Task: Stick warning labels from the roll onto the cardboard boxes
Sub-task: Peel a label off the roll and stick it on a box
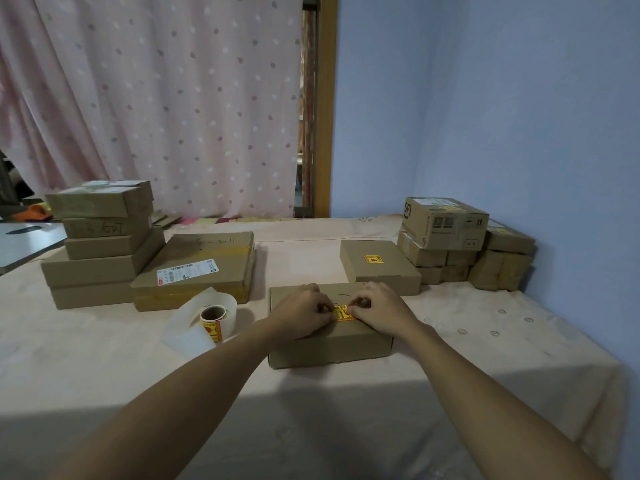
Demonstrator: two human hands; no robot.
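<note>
A brown cardboard box (325, 344) lies in front of me on the cloth-covered table (485, 341). A yellow and red warning label (344, 314) sits on its top. My left hand (304, 315) pinches the label's left end and my right hand (379, 311) pinches its right end, both resting on the box top. The label roll (214, 322) stands to the left of the box with a loop of bare backing paper (197, 327) trailing from it. Behind the box lies a flat box (379, 268) bearing a yellow label (373, 259).
A stack of several boxes (100, 244) stands at the left, next to a wide flat box (201, 268) with a white shipping label. More boxes (464, 244) are piled at the right against the blue wall. A spotted pink curtain hangs behind.
</note>
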